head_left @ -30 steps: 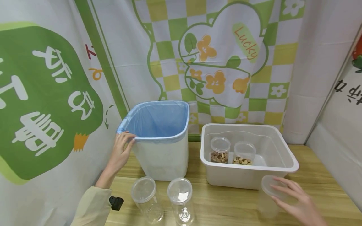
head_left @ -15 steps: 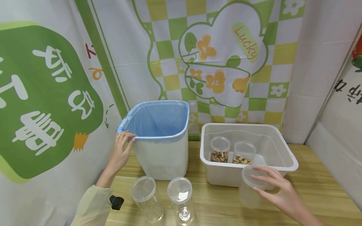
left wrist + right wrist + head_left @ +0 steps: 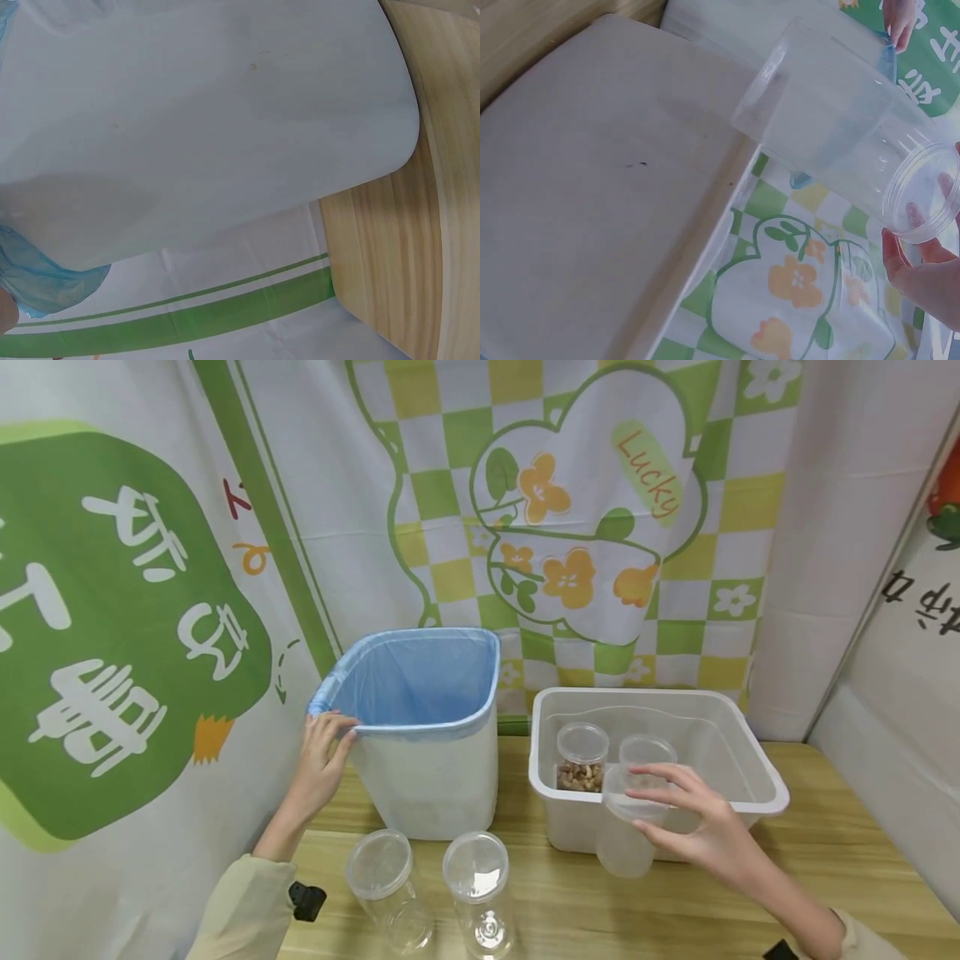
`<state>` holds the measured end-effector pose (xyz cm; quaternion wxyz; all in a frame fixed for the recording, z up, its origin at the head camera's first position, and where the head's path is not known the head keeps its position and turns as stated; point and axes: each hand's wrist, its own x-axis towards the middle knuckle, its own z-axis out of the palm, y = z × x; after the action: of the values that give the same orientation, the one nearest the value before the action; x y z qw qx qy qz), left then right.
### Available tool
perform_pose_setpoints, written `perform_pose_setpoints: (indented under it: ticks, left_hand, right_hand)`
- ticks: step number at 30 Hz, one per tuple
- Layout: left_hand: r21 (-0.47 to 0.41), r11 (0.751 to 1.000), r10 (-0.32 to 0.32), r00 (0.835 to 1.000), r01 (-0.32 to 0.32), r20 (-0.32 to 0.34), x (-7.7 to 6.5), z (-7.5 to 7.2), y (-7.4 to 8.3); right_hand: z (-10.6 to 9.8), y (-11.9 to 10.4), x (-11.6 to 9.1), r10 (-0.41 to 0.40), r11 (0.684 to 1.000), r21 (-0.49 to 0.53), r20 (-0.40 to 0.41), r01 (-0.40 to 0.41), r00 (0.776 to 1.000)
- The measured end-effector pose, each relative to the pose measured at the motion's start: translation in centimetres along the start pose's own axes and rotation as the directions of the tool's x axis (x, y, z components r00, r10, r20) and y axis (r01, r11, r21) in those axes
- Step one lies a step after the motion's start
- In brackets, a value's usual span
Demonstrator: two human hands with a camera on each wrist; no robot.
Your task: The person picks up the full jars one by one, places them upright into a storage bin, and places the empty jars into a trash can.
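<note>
My right hand [image 3: 701, 827] grips a clear, lidded plastic jar [image 3: 624, 850] by its top, in front of the white tub [image 3: 581, 827]. In the right wrist view, fingers [image 3: 896, 251] hold the lid end, and the jar [image 3: 829, 124] looks empty. Two lidded jars with nuts stand inside the tub: a nut jar [image 3: 581, 760] on the left, and another nut jar [image 3: 647, 747] partly hidden behind the held one. My left hand [image 3: 318, 768] holds the near left rim of a white trash bin [image 3: 431, 785] lined with a blue bag [image 3: 420, 677].
Two empty lidded jars, a left jar [image 3: 393, 902] and a right jar [image 3: 480, 893], stand on the wooden table [image 3: 570, 910] in front of the bin. A printed green-and-white cloth [image 3: 450, 527] hangs behind, with more printed cloth at both sides.
My right hand has carried the jar leftward and upward, from the tub's right front corner to its front wall. My left hand stays on the bin's rim.
</note>
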<state>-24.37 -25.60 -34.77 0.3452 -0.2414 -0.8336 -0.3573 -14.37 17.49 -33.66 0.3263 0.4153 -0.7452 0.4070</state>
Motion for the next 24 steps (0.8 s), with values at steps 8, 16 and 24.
perform_pose_setpoints:
  ticks: [8, 16, 24]
  left_hand:
    - [0.009, 1.000, 0.007, 1.000, -0.007, 0.002, 0.0, 0.0, 0.1]
    - [0.010, 1.000, 0.015, 1.000, -0.015, -0.008, 0.0, 0.0, -0.2]
    - [0.015, 1.000, 0.011, 1.000, -0.011, -0.008, -0.1, 0.1, -0.2]
  right_hand:
    - [0.3, 0.6, 2.3, 0.001, 1.000, 0.016, -0.025, -0.001, 1.000]
    - [1.1, 3.0, 4.1, 0.076, 0.996, 0.039, -0.017, -0.075, 0.997]
    - [2.4, 3.4, 7.1, 0.140, 0.988, 0.074, -0.028, -0.138, 0.990]
